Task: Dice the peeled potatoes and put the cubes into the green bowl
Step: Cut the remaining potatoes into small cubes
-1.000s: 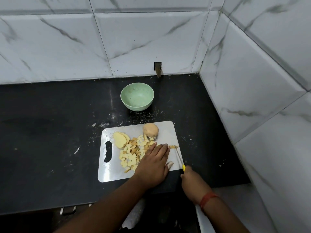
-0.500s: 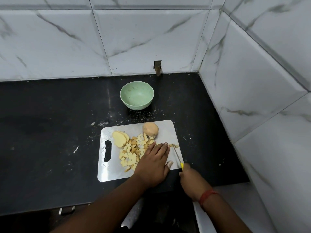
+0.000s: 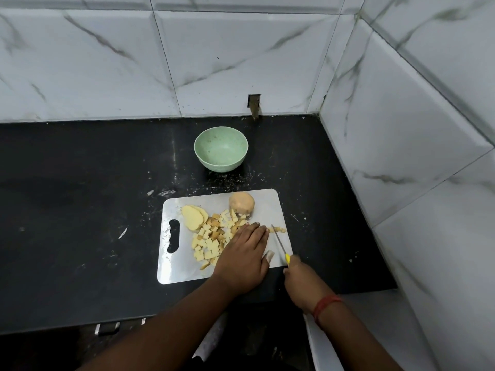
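Head cam, looking down at my worktop. Shiny steel cutting board w/ handle slot (image 3: 187, 269) lies on the black stone counter (image 3: 67, 210), near edge, so both hands reach it w/o stretching. Pale green round bowl (image 3: 221, 148) sits just beyond the board's far edge, apart from it, nothing visible inside; prob. parked there for a short push or carry of cubes once cutting's done.

On board: pile of small yellow potato cubes (image 3: 211, 239) mid-board, a couple of flat yellow potato slices (image 3: 193, 217) at far left near the slot, one whole peeled potato (image 3: 241, 203) at far edge, touching the pile's far side. A few small bits (image 3: 278, 230) lie right of the knife tip.

My left hand (image 3: 245, 259): fingers straight & together, palm down, laid over the right side of the cube pile. Looks like I'm steadying or corralling pieces beside the blade; can't tell what's under the palm.

My right hand (image 3: 301, 281): fingers curled round the yellow handle of the thin-bladed knife (image 3: 280, 245), at the board's near right corner. Blade runs far-left from the grip, tip close to my left fingertips, edge low to the board; contact unclear.

Judgement: still dicing stage. Whole potato + slices left to cut, nothing in bowl yet.
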Action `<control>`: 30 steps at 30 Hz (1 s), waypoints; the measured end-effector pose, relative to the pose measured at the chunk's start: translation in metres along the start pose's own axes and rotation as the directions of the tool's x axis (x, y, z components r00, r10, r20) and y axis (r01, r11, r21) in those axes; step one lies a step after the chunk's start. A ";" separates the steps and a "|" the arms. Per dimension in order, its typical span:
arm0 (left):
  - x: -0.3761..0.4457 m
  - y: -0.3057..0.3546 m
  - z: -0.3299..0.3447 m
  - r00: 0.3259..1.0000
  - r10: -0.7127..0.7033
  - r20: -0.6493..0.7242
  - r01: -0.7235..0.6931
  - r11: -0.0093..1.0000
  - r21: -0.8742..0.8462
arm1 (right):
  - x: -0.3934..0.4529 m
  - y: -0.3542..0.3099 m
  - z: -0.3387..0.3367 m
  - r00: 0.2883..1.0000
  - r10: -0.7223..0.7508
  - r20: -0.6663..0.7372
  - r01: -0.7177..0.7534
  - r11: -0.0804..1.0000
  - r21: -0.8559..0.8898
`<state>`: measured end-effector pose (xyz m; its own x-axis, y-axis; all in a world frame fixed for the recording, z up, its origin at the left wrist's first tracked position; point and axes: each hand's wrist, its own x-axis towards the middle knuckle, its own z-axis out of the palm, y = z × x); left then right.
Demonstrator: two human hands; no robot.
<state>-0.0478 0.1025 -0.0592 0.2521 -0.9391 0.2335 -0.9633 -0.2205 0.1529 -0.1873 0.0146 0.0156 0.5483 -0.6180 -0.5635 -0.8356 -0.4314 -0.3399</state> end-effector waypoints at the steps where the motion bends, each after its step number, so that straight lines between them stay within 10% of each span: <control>1: 0.000 0.000 0.000 1.000 0.001 0.001 -0.001 1.000 0.004 | -0.003 0.003 0.001 1.000 0.007 0.007 -0.007 1.000 0.000; 23: -0.001 0.000 -0.004 1.000 -0.014 0.005 0.014 1.000 0.023 | -0.013 0.007 0.006 0.999 0.000 0.053 0.001 1.000 -0.012; 30: -0.001 0.001 -0.007 1.000 0.004 -0.012 -0.003 0.998 0.055 | -0.035 0.030 0.001 0.999 -0.049 0.024 0.042 0.969 0.243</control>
<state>-0.0481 0.1054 -0.0529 0.2497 -0.9367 0.2456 -0.9677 -0.2320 0.0991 -0.2318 0.0243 0.0245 0.5876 -0.5802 -0.5640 -0.7949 -0.2841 -0.5361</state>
